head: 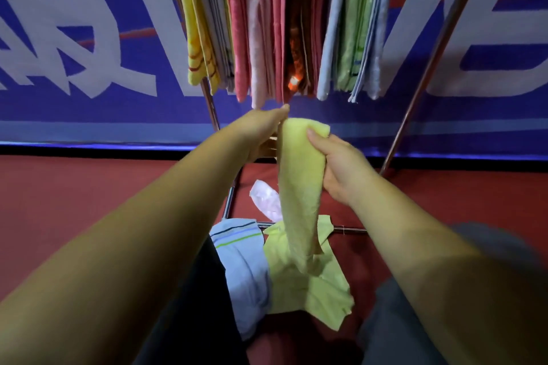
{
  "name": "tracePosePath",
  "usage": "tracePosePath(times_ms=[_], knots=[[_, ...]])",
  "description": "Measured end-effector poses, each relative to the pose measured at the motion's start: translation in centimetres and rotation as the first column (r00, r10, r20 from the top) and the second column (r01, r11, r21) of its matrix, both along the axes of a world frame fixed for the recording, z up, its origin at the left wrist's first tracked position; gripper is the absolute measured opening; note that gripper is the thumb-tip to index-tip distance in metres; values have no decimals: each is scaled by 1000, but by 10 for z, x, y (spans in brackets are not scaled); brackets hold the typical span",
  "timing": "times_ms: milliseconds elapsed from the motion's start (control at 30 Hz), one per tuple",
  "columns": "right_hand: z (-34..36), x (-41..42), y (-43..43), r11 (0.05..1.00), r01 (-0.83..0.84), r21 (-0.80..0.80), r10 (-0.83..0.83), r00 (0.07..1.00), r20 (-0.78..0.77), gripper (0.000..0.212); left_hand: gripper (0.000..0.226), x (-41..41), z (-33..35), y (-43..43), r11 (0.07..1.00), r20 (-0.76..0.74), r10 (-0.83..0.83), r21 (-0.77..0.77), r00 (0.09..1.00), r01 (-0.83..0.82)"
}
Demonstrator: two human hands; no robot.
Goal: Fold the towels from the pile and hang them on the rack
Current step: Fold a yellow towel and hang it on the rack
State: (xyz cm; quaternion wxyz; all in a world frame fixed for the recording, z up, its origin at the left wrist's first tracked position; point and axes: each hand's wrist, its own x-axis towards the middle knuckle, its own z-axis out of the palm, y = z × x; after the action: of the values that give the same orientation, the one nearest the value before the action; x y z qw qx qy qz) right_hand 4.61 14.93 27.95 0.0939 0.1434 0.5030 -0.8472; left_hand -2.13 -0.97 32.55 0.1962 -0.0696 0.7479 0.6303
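Note:
A pale yellow towel (299, 187) hangs bunched and long between my hands, below the rack. My right hand (341, 169) grips its upper part, thumb on the top corner. My left hand (261, 133) pinches the towel's top left edge; its fingers are partly hidden behind the cloth. The metal rack (430, 68) stands ahead, packed with hung towels (267, 24): yellow, pink, red, green, light blue. On the floor lies the pile: a light green towel (311, 284), a light blue striped towel (246, 270) and a pale pink one (267, 198).
The rack's slanted legs (212, 107) run down to a low crossbar (350, 229) on the red floor (74, 201). A blue banner with large white letters (89, 53) covers the wall behind. My dark trousers (394, 320) show at the bottom.

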Motion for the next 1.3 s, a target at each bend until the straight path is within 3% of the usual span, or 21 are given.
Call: tracePosePath(times_ms=[100,233,333,467,533,700,800,900,1133,1200,1233,1300], knots=[[-14,-12,-5,998,67,-8,-66,994,90,25,44,-2,-36,-2,993,2,33,-113,999,-32],[-20,-27,-8,991,133,-13,-127,970,208,28,15,-2,-70,-3,973,-14,93,-211,996,-94],[-23,-36,-9,986,162,-26,-151,956,253,42,4,4,-92,-7,958,-43,-50,-285,998,36],[-28,-46,-11,971,220,-89,-189,943,275,49,28,8,-117,-2,870,-49,-336,-399,941,290],[-30,-49,-15,965,241,-106,-207,944,258,47,41,7,-126,5,839,-86,-400,-435,912,327],[-31,-56,-21,933,291,-211,-249,946,206,52,65,6,-138,15,826,-201,-294,-545,935,142],[-31,-57,-18,913,300,-276,-254,948,191,50,36,0,-142,11,768,-195,-177,-640,965,12],[-34,-63,-11,929,317,-189,-278,938,205,55,16,1,-135,6,742,-192,-129,-670,973,-33],[-47,-60,3,875,470,-117,-421,858,294,66,23,5,-115,3,749,-392,-108,-636,914,-184],[-59,-49,2,939,333,87,-343,889,304,56,37,6,-108,5,745,-447,-149,-637,882,-197],[-62,-43,0,959,174,222,-240,917,318,48,42,8,-105,7,735,-461,-174,-649,870,-196],[-68,-33,-9,872,-141,469,-79,905,418,51,43,13,-99,11,712,-456,-223,-680,862,-176]])
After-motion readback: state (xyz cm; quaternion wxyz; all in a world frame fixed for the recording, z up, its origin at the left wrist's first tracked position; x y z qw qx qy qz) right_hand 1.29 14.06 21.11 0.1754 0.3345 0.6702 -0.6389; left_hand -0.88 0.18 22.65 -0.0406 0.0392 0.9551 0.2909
